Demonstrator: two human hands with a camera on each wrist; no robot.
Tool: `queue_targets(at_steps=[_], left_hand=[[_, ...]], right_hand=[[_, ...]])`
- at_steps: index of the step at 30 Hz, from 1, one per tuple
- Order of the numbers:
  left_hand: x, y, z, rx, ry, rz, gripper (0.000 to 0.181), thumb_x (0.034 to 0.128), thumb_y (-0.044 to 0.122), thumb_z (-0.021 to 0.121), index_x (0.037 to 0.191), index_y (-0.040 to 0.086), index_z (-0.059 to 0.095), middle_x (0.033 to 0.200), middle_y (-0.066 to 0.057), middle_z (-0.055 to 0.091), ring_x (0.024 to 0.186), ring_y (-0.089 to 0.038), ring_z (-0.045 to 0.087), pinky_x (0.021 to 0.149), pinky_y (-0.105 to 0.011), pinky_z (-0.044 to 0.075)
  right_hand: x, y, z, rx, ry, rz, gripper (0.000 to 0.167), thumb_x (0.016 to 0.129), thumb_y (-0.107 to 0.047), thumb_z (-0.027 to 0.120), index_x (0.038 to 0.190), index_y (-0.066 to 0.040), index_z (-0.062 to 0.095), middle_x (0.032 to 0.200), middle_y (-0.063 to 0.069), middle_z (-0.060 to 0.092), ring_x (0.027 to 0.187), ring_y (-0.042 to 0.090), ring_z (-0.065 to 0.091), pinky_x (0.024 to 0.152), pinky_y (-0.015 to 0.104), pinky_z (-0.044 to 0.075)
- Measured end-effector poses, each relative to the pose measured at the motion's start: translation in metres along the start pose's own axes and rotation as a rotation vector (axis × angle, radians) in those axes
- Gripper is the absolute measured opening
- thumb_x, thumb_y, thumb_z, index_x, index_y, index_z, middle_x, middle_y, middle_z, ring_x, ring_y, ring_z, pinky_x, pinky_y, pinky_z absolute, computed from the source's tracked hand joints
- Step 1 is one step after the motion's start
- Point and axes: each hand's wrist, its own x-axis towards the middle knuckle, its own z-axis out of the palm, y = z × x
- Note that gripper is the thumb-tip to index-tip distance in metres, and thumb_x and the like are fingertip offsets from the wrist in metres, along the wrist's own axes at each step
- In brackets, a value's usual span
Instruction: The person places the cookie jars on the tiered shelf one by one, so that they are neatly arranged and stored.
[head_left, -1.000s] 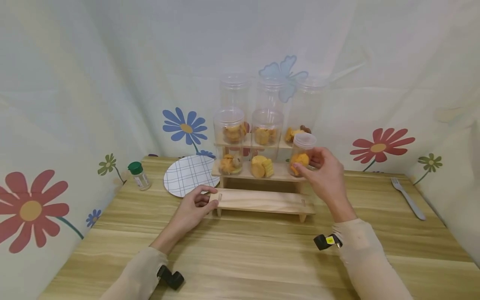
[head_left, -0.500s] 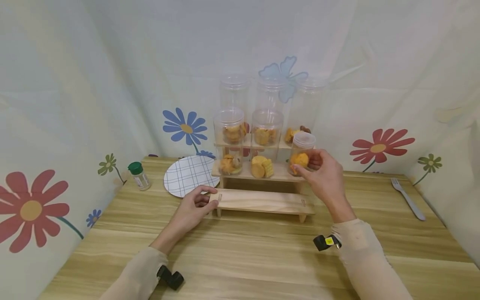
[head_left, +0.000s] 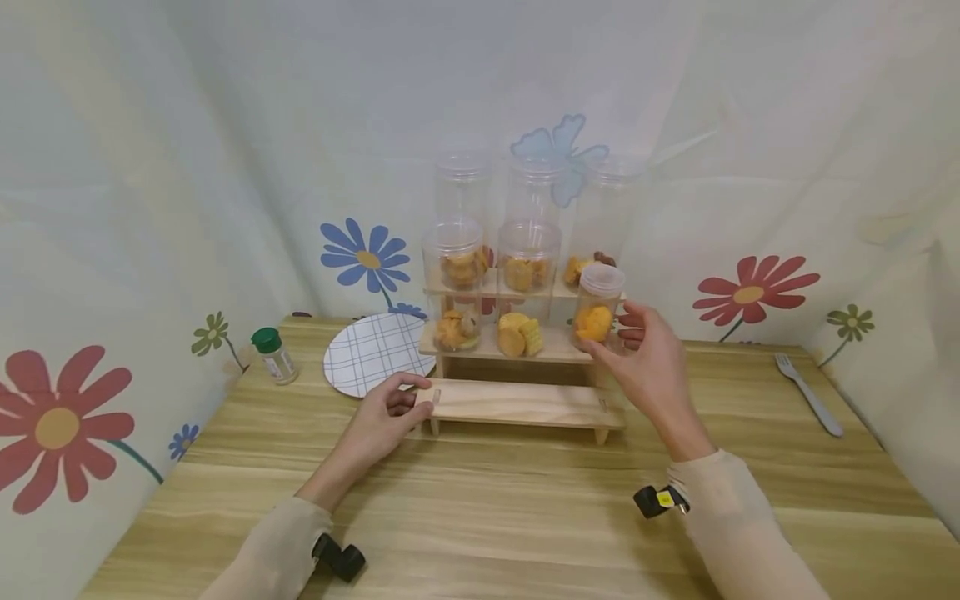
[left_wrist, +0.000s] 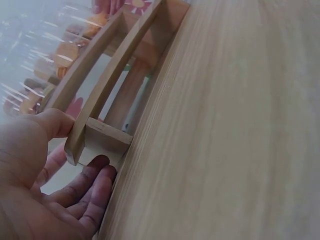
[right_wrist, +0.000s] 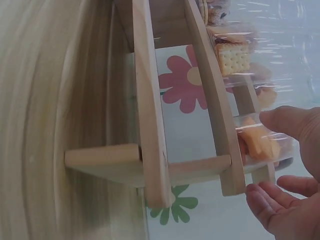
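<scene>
My left hand (head_left: pixel 386 417) grips the left end of the wooden tiered rack (head_left: pixel 517 402), thumb on the lowest board and fingers at its end. In the left wrist view, the rack's board (left_wrist: pixel 107 82) lies between thumb and fingers. At the right end of the middle tier stands a small clear jar (head_left: pixel 597 304) with a pale lid and orange snacks inside. Beside it is my right hand (head_left: pixel 648 358), its fingers spread apart. The right wrist view has the thumb close by the jar (right_wrist: pixel 260 145), the other fingers away from it; thumb contact is unclear.
Taller clear jars of cookies (head_left: pixel 457 283) and crackers (head_left: pixel 528 283) share the middle tier. Several faint jars (head_left: pixel 536 192) stand on the top tier. A checked plate (head_left: pixel 375 354) and a green-capped shaker (head_left: pixel 274 356) lie left; a grey fork (head_left: pixel 808 394) lies right.
The right hand's fingers have come away from the small jar, which stays on the middle tier. The left hand keeps its hold on the rack. The head view has shifted slightly.
</scene>
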Motion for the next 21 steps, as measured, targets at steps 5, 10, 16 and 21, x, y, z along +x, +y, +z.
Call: queue_targets(at_steps=[5,10,16,21], left_hand=[[-0.001,0.003,-0.003,0.069,0.035,0.031,0.03,0.1078,0.027,0.077,0.135,0.016,0.072,0.132,-0.016,0.075,0.117,-0.03,0.075,0.1,-0.042,0.058],[-0.003,0.014,-0.008,0.165,0.091,0.096,0.05,0.1022,0.032,0.084,0.145,0.013,0.066,0.147,-0.016,0.066,0.124,-0.035,0.073,0.105,-0.054,0.058],[-0.014,0.032,-0.004,0.309,0.092,0.202,0.08,0.0917,0.035,0.092,0.161,0.021,0.054,0.158,-0.02,0.05,0.14,-0.042,0.059,0.108,-0.06,0.056],[-0.024,0.05,0.002,0.457,0.097,0.258,0.103,0.0819,0.049,0.097,0.168,0.03,0.043,0.177,-0.021,0.026,0.157,-0.048,0.038,0.109,-0.076,0.048]], right_hand=[[-0.014,0.004,-0.008,-0.082,0.015,-0.087,0.078,0.099,-0.033,0.087,0.158,0.002,0.05,0.15,0.025,0.06,0.128,0.045,0.066,0.107,0.062,0.056],[-0.029,0.008,-0.015,-0.176,-0.033,-0.141,0.084,0.098,-0.033,0.086,0.164,-0.002,0.044,0.157,0.028,0.048,0.132,0.048,0.058,0.105,0.068,0.053],[-0.046,0.02,-0.022,-0.299,-0.114,-0.288,0.106,0.092,-0.037,0.091,0.174,-0.011,0.029,0.167,0.034,0.028,0.143,0.057,0.044,0.106,0.08,0.046],[-0.06,0.026,-0.024,-0.447,-0.19,-0.312,0.12,0.09,-0.054,0.091,0.179,-0.026,0.015,0.178,0.033,0.003,0.158,0.066,0.02,0.108,0.096,0.021]])
